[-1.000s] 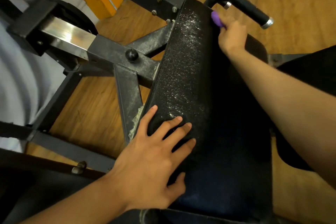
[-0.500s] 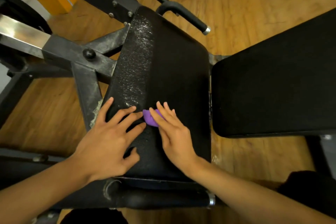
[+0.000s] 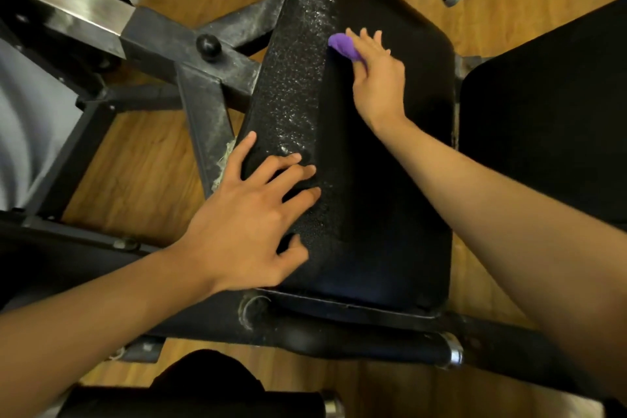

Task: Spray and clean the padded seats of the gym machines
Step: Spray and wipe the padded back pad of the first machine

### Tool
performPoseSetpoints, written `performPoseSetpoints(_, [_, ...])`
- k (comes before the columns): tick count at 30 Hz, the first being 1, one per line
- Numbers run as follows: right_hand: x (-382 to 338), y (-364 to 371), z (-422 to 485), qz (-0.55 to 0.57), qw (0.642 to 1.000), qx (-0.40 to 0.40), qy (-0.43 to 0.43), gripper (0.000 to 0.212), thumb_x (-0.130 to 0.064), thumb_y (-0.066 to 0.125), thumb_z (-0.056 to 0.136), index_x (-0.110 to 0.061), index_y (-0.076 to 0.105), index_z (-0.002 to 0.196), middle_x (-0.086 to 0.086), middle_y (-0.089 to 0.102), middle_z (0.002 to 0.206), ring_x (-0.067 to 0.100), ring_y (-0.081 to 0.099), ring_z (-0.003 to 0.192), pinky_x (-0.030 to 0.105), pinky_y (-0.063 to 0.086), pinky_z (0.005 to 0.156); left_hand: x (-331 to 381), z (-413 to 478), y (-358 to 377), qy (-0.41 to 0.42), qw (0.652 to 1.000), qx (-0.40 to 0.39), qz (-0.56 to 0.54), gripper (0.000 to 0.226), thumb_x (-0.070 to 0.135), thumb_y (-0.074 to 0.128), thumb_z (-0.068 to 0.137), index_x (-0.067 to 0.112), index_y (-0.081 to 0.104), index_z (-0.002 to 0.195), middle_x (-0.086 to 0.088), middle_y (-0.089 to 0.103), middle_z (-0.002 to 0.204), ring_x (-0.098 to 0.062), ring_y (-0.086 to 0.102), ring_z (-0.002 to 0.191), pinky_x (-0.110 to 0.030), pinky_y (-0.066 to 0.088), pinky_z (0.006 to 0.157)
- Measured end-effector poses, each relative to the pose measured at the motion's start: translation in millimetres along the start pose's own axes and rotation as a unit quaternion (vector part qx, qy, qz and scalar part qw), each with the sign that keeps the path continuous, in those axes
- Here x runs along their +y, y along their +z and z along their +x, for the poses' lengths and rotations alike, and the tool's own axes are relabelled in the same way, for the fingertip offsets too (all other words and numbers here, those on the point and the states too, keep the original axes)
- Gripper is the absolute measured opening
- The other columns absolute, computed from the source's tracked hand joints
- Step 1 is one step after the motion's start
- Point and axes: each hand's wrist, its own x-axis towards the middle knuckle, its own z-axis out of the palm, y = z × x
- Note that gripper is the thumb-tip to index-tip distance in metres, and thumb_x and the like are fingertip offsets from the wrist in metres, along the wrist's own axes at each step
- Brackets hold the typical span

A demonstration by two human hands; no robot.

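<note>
- Task item: the padded seat (image 3: 373, 231) fills the centre of the frame. Its long axis runs from bottom centre to top centre, leaning slightly to the right at the top.
- Spray residue: a band of droplets (image 3: 298, 78) lies along the left edge of the seat, from top centre down to mid-frame. The rest of the seat surface shows dark, with no visible droplets.
- Right hand (image 3: 376, 78): located upper centre, with extended fingers pressing a purple cloth (image 3: 342, 46) flat on the seat. The thumb is hidden, so a pinch cannot be confirmed.
- Key relation: the droplet band lies immediately left of the cloth and extends toward the bottom of the frame. The right hand is the nearer one to the band's upper end. The next wipe likely needs a leftward shift, then a stroke along the long axis.
- Left hand (image 3: 247, 224): located lower left of centre, flat with fingers spread, resting on the lower end of the band and holding nothing.
- Markings: no brand, label or writing is legible on the seat, the cloth or the machine frame (image 3: 203, 54).
</note>
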Motion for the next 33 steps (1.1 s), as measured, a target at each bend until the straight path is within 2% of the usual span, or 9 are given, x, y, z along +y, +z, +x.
performPoseSetpoints(5, [-7.7, -12.1, -84.9, 0.014, 0.998, -0.021, -0.054, 0.049, -0.001, 0.053, 0.095, -0.017, 0.056, 0.142, 0.011, 0.048, 0.151, 0.026, 0.036, 0.145, 0.044, 0.026, 0.122, -0.3, -1.8, 1.1, 0.0, 0.999, 0.024, -0.022, 0.055, 0.043, 0.053, 0.078, 0.015, 0.072, 0.122, -0.005, 0.062, 0.135, -0.028, 0.051, 0.135, -0.068, 0.016, 0.119])
performPoseSetpoints(10, [-17.5, -39.5, -183.3, 0.044, 0.992, -0.089, -0.084, 0.052, 0.001, 0.057, 0.096, -0.018, 0.053, 0.144, 0.005, 0.044, 0.154, 0.017, 0.031, 0.149, 0.042, 0.023, 0.124, 0.2, -3.4, 2.6, 0.006, 0.998, 0.047, -0.035, 0.047, 0.039, 0.055, 0.078, 0.013, 0.075, 0.112, -0.004, 0.066, 0.125, -0.028, 0.056, 0.128, -0.068, 0.016, 0.12])
performPoseSetpoints(13, [-11.6, -54.9, -217.6, 0.047, 0.976, -0.156, -0.148, 0.052, 0.0, 0.059, 0.097, -0.017, 0.05, 0.146, 0.004, 0.039, 0.157, 0.019, 0.026, 0.151, 0.042, 0.02, 0.125, -0.1, -4.1, 2.1, 0.017, 0.997, 0.056, -0.05, 0.042, 0.036, 0.055, 0.079, 0.012, 0.076, 0.107, -0.003, 0.068, 0.122, -0.028, 0.058, 0.126, -0.068, 0.016, 0.12])
performPoseSetpoints(15, [-5.2, -57.4, -211.8, 0.035, 0.964, -0.18, -0.194, 0.049, -0.003, 0.056, 0.098, -0.014, 0.05, 0.146, 0.007, 0.038, 0.158, 0.022, 0.024, 0.151, 0.042, 0.02, 0.125, -1.0, -4.4, 1.6, 0.017, 0.996, 0.064, -0.056, 0.042, 0.035, 0.055, 0.079, 0.012, 0.076, 0.107, -0.003, 0.069, 0.121, -0.027, 0.059, 0.125, -0.068, 0.016, 0.12])
performPoseSetpoints(18, [5.3, -47.7, -176.1, 0.023, 0.961, -0.155, -0.227, 0.045, 0.001, 0.052, 0.099, -0.008, 0.051, 0.144, 0.013, 0.04, 0.156, 0.03, 0.026, 0.15, 0.047, 0.021, 0.124, -0.6, -3.0, 2.9, 0.018, 0.996, 0.07, -0.06, 0.041, 0.034, 0.056, 0.078, 0.011, 0.076, 0.106, -0.003, 0.069, 0.12, -0.027, 0.059, 0.125, -0.069, 0.017, 0.119])
performPoseSetpoints(24, [13.0, -23.6, -63.4, -0.019, 0.986, -0.076, -0.148, 0.055, 0.009, 0.046, 0.095, -0.011, 0.048, 0.147, 0.015, 0.038, 0.156, 0.039, 0.022, 0.149, 0.05, 0.017, 0.124, -1.8, -1.2, 1.4, 0.017, 0.996, 0.057, -0.062, 0.04, 0.033, 0.058, 0.076, 0.011, 0.076, 0.103, -0.003, 0.069, 0.12, -0.027, 0.059, 0.125, -0.07, 0.016, 0.118])
performPoseSetpoints(29, [6.1, -18.2, -38.0, -0.047, 0.986, -0.079, -0.138, 0.064, 0.003, 0.041, 0.101, -0.026, 0.03, 0.157, 0.008, 0.032, 0.161, 0.026, 0.019, 0.152, 0.037, 0.018, 0.125, -3.4, -2.1, 1.6, 0.021, 0.996, 0.058, -0.062, 0.04, 0.032, 0.059, 0.075, 0.011, 0.076, 0.103, -0.004, 0.07, 0.119, -0.028, 0.059, 0.125, -0.07, 0.017, 0.118])
performPoseSetpoints(33, [9.0, -28.8, -69.7, -0.025, 0.978, -0.104, -0.18, 0.058, 0.008, 0.045, 0.098, -0.021, 0.048, 0.148, 0.012, 0.04, 0.156, 0.029, 0.029, 0.149, 0.035, 0.019, 0.124, -3.2, -2.3, 1.3, 0.019, 0.996, 0.06, -0.065, 0.038, 0.032, 0.059, 0.075, 0.011, 0.076, 0.102, -0.003, 0.07, 0.119, -0.027, 0.059, 0.124, -0.071, 0.018, 0.117])
